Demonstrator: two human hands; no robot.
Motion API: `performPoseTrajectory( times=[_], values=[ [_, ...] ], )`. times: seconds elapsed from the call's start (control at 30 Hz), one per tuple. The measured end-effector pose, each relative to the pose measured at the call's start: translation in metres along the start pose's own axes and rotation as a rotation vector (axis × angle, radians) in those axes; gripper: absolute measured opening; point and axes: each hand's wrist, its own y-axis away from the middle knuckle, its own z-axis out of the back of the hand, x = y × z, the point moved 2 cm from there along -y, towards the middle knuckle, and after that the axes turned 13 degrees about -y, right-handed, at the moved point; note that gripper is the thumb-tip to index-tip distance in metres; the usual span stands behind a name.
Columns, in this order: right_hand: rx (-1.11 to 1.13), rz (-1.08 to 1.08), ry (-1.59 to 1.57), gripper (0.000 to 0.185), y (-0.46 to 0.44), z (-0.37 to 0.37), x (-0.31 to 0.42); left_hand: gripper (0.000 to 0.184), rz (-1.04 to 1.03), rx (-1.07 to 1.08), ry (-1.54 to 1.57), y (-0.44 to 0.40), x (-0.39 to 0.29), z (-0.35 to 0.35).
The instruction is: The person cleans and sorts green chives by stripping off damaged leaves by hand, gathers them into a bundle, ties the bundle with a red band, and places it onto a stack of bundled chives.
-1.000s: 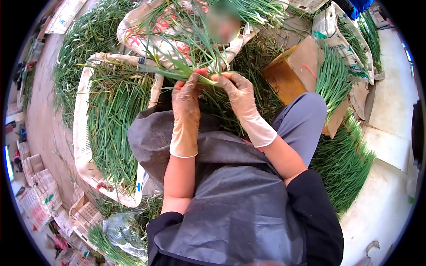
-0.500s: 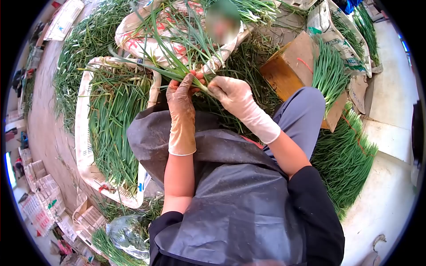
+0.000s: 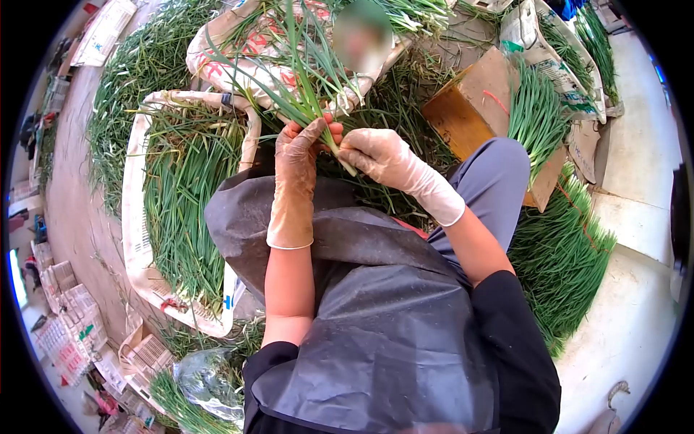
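Note:
A small bunch of green onions [image 3: 307, 98] is pinched in my gloved left hand [image 3: 298, 153]. Its leaves fan up and away, and the pale stem ends point down to the right. My right hand [image 3: 379, 154], also in a thin whitish glove, is closed with its fingertips right beside the stems. Whatever sits between those fingertips is too small to make out. The left glove is stained brown. Beyond the hands, more green onions lie over a white sack with red print [image 3: 267, 54].
On the left stands a white-rimmed crate [image 3: 136, 217] filled with long green leaves. A wooden box [image 3: 463, 108] sits at the right, near my knee. Tied green bundles [image 3: 564, 267] rest beside it. A clear plastic bag [image 3: 206, 383] lies at the lower left.
The bunch has turned more upright, its stem ends now showing lower between the hands. My left hand has shifted slightly; my right hand has moved a little right and down.

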Motion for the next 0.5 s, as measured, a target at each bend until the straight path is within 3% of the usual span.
performPoseTrajectory(
  times=[0.1,0.2,0.27,0.3,0.33,0.4,0.5],
  values=[
    [-0.049,-0.044,-0.119,0.010,0.018,0.012,0.000,0.020,0.005,-0.010,-0.017,0.003,0.001,-0.003],
    [0.327,-0.473,-0.296,0.018,0.045,0.021,-0.010,0.017,0.001,-0.073,-0.038,0.003,0.000,0.002],
    [0.567,-0.680,0.277,0.024,0.063,0.027,-0.026,0.016,-0.130,-0.408,-0.156,-0.002,-0.008,0.014],
    [0.470,-0.727,0.559,0.028,0.078,0.023,-0.054,0.014,-0.147,-0.425,-0.150,-0.004,-0.008,0.017],
    [0.090,-0.425,0.750,0.032,0.071,0.018,-0.042,0.014,-0.147,-0.427,-0.149,-0.003,-0.006,0.014],
    [-0.311,-0.174,0.567,0.035,0.032,0.005,0.000,0.014,-0.159,-0.434,-0.182,-0.001,0.003,-0.001],
    [-0.362,-0.043,0.678,0.018,-0.002,-0.024,0.009,0.014,-0.116,-0.375,-0.106,0.001,0.013,-0.011]
  ],
)
